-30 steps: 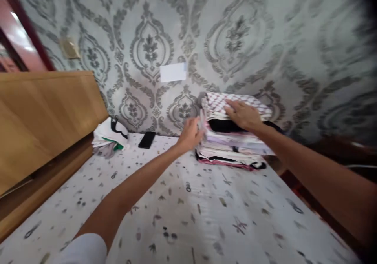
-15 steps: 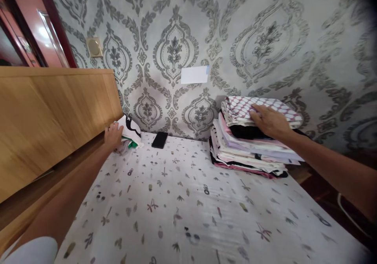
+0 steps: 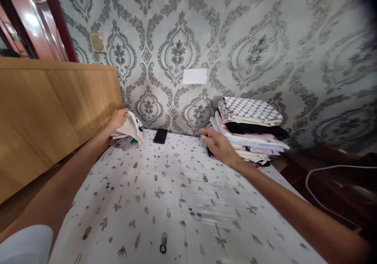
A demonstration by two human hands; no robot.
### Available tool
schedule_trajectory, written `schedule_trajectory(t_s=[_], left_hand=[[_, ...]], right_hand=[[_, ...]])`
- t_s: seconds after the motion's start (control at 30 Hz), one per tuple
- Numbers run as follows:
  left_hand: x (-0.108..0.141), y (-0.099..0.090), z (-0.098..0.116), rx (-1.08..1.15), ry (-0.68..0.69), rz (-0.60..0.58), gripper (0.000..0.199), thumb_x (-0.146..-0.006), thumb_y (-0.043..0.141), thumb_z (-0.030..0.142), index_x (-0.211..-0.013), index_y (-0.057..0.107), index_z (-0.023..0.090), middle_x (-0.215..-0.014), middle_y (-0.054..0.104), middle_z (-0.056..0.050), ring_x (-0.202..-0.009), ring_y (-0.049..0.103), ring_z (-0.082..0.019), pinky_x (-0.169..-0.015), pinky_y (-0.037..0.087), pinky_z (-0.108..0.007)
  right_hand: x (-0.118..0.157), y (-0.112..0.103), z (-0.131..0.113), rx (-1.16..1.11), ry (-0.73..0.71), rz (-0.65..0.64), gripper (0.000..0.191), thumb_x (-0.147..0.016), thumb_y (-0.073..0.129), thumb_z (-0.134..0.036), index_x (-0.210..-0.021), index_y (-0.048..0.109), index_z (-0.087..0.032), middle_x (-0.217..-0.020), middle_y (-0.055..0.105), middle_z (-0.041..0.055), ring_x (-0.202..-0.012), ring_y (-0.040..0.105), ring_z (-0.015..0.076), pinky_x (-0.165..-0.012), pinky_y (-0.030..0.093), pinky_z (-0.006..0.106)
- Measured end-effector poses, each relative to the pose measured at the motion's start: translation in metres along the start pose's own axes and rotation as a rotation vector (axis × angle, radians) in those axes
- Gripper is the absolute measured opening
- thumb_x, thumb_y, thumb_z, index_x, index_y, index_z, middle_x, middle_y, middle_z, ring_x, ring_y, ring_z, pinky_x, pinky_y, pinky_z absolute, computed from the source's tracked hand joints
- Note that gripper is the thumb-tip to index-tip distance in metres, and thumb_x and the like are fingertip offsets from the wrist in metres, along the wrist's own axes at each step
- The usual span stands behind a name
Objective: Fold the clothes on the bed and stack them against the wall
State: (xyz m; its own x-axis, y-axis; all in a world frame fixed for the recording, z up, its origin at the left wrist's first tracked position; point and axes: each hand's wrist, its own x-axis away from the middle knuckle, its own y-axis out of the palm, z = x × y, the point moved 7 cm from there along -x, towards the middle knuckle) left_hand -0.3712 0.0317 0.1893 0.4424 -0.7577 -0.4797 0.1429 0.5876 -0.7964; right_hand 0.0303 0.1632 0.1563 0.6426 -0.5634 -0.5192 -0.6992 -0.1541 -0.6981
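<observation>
My left hand (image 3: 118, 118) is closed on the top edge of a white garment with a black print (image 3: 132, 127), lifting it at the far left corner of the bed. Beneath it lies a greyish cloth (image 3: 122, 142) with a bit of green showing. My right hand (image 3: 217, 144) is in the air with its fingers apart and holds nothing. It is in front of the left side of a stack of folded clothes (image 3: 250, 138). On top of that stack lies a folded white cloth with a reddish lattice pattern (image 3: 250, 110).
A black phone (image 3: 160, 136) lies on the patterned bed sheet (image 3: 176, 201) near the wall. A wooden panel (image 3: 59, 119) borders the left side. A white cable (image 3: 324, 170) loops at the right. On the wall are a white paper (image 3: 195, 76) and a switch (image 3: 97, 42).
My right hand has left the top of the stack and moved left and down. My left hand has raised the white garment's edge. The view has shifted slightly right.
</observation>
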Motion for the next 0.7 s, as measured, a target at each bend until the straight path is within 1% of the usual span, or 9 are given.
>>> schedule_trajectory(t_s=[0.13, 0.17, 0.23, 0.33, 0.4, 0.47, 0.57, 0.63, 0.7], left_hand=[[0.018, -0.036, 0.096, 0.283, 0.221, 0.208, 0.020, -0.092, 0.043, 0.025, -0.076, 0.054, 0.019, -0.069, 0.052, 0.001, -0.072, 0.052, -0.016, -0.070, 0.044, -0.027], [0.026, -0.042, 0.126, 0.363, 0.310, 0.180, 0.020, -0.093, 0.045, 0.027, -0.076, 0.053, 0.019, -0.069, 0.051, 0.001, -0.071, 0.052, -0.015, -0.071, 0.045, -0.027], [0.047, -0.045, 0.181, 0.569, 0.442, 0.004, 0.022, -0.094, 0.049, 0.032, -0.077, 0.054, 0.018, -0.070, 0.052, 0.002, -0.072, 0.055, -0.015, -0.073, 0.048, -0.028], [0.082, -0.048, 0.235, 0.910, 0.548, -0.253, 0.027, -0.095, 0.052, 0.045, -0.098, 0.059, 0.019, -0.087, 0.062, -0.001, -0.086, 0.063, -0.017, -0.084, 0.051, -0.035], [0.104, -0.046, 0.242, 1.060, 0.568, -0.338, 0.038, -0.094, 0.054, 0.052, -0.118, 0.057, 0.022, -0.108, 0.066, -0.005, -0.106, 0.063, -0.021, -0.097, 0.049, -0.043], [0.129, -0.029, 0.231, 1.099, 0.530, -0.459, 0.050, -0.090, 0.060, 0.055, -0.131, 0.052, 0.026, -0.129, 0.061, -0.009, -0.124, 0.057, -0.026, -0.104, 0.045, -0.048], [0.189, 0.033, 0.203, 0.965, 0.368, -0.808, 0.072, -0.079, 0.072, 0.055, -0.142, 0.045, 0.031, -0.148, 0.050, -0.012, -0.137, 0.046, -0.033, -0.106, 0.045, -0.048], [0.239, 0.080, 0.187, 0.800, 0.237, -1.001, 0.085, -0.075, 0.075, 0.054, -0.148, 0.037, 0.030, -0.152, 0.045, -0.013, -0.139, 0.043, -0.033, -0.105, 0.045, -0.048], [0.272, 0.110, 0.178, 0.670, 0.166, -0.957, 0.087, -0.070, 0.077, 0.050, -0.145, 0.040, 0.026, -0.150, 0.047, -0.015, -0.135, 0.047, -0.034, -0.105, 0.045, -0.047]], right_hand=[[0.014, 0.052, -0.082, -0.276, 0.004, -0.102, 0.066, -0.089, 0.055, -0.056, -0.145, 0.046, -0.022, -0.147, 0.052, 0.0155, -0.129, 0.055, 0.0319, -0.099, 0.050, 0.049], [0.015, 0.057, -0.099, -0.325, 0.011, -0.089, 0.076, -0.086, 0.059, -0.058, -0.149, 0.040, -0.021, -0.151, 0.047, 0.0164, -0.131, 0.053, 0.0324, -0.100, 0.049, 0.050], [0.016, 0.056, -0.123, -0.385, 0.013, -0.005, 0.085, -0.081, 0.065, -0.058, -0.151, 0.036, -0.020, -0.148, 0.050, 0.0170, -0.128, 0.054, 0.0329, -0.102, 0.048, 0.050], [0.023, 0.035, -0.130, -0.461, 0.022, 0.166, 0.060, -0.082, 0.063, -0.052, -0.131, 0.056, -0.017, -0.119, 0.068, 0.0122, -0.109, 0.063, 0.0303, -0.097, 0.050, 0.047], [0.035, 0.018, -0.116, -0.565, 0.103, 0.228, 0.042, -0.082, 0.061, -0.050, -0.108, 0.066, -0.017, -0.096, 0.072, 0.0070, -0.094, 0.066, 0.0275, -0.088, 0.053, 0.043], [0.055, 0.004, -0.095, -0.706, 0.250, 0.252, 0.035, -0.077, 0.067, -0.050, -0.094, 0.066, -0.019, -0.083, 0.071, 0.0032, -0.083, 0.067, 0.0254, -0.077, 0.055, 0.040], [0.093, -0.013, -0.070, -0.876, 0.458, 0.312, 0.038, -0.068, 0.076, -0.050, -0.090, 0.065, -0.021, -0.074, 0.071, 0.0017, -0.075, 0.069, 0.0251, -0.066, 0.056, 0.036], [0.114, -0.023, -0.065, -0.929, 0.515, 0.364, 0.042, -0.065, 0.079, -0.052, -0.088, 0.065, -0.020, -0.073, 0.071, 0.0026, -0.077, 0.070, 0.0263, -0.066, 0.057, 0.037], [0.128, -0.029, -0.069, -0.948, 0.517, 0.367, 0.044, -0.065, 0.080, -0.054, -0.087, 0.065, -0.020, -0.075, 0.072, 0.0039, -0.081, 0.071, 0.0274, -0.071, 0.058, 0.038]])
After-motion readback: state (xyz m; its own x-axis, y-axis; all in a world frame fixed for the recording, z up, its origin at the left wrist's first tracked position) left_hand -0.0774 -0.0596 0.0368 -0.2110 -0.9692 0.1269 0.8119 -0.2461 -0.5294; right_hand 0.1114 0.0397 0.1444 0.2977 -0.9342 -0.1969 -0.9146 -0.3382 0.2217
